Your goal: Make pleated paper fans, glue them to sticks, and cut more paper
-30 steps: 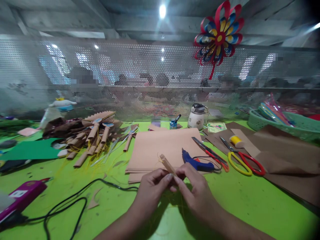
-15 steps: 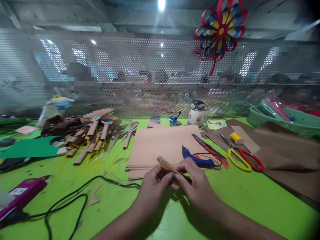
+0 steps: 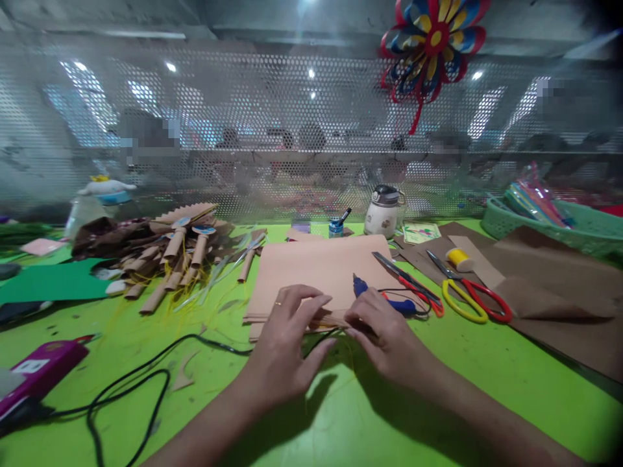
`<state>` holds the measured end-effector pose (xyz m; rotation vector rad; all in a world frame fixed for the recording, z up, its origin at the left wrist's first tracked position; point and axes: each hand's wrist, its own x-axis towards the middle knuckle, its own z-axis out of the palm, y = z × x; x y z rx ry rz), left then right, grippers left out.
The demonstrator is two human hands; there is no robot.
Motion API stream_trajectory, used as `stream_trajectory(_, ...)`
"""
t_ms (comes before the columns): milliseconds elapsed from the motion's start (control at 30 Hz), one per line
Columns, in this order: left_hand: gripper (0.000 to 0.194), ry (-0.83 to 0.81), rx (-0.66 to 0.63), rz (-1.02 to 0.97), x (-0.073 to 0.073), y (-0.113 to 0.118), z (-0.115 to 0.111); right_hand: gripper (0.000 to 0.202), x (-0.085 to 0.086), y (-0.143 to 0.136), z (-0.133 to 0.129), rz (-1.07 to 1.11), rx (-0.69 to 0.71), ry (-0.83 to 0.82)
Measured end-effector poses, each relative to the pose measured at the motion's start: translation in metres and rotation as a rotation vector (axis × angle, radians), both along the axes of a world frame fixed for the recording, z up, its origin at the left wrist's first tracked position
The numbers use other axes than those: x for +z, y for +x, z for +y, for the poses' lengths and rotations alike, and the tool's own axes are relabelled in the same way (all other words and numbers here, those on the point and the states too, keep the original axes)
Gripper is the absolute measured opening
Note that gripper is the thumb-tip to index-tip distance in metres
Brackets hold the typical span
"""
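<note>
My right hand (image 3: 387, 334) pinches the end of a narrow, folded bundle of brown paper (image 3: 331, 318), which looks pleated. Thin yellow thread hangs below that grip. To its left, my left hand (image 3: 294, 344) has its thumb and fingers spread apart around the bundle's other end. Whether those fingers touch the paper I cannot tell, since the hand partly covers it. Behind both hands lies a stack of light brown paper sheets (image 3: 311, 266). A blue glue gun (image 3: 402, 305) rests just beyond my right hand, partly hidden by it.
Red-and-yellow scissors (image 3: 467, 298), a craft knife (image 3: 409, 282) and a yellow thread spool (image 3: 460, 259) lie at right. Paper tubes with yellow threads (image 3: 170, 266) are heaped at left. A black cord (image 3: 160, 353) runs from a purple power strip (image 3: 46, 373). A white jug (image 3: 382, 214) stands behind.
My left hand has let go of the folded paper and spread its fingers. The bundle has tipped lower, still in my right hand. The view has tilted slightly downward.
</note>
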<state>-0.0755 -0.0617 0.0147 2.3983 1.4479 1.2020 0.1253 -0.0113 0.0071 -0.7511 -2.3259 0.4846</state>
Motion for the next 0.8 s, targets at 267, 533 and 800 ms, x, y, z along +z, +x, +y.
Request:
stream_trajectory(267, 0.020, -0.020, -0.097, -0.051, -0.0099, -0.0046, 0.0104, 0.015, 0.0055, 0.0057, 0.0022, -0.048, 0.080, 0.059)
stream_trajectory(533, 0.018, -0.131, -0.165, -0.280, -0.0076, 0.0001, 0.0100, 0.013, 0.0051, 0.0074, 0.0006, -0.025, 0.094, 0.071)
stream_trajectory(800, 0.006, -0.255, -0.151, -0.453, -0.0072, 0.0038, 0.0055, 0.014, 0.0083, 0.0071, -0.0020, -0.018, 0.104, 0.067)
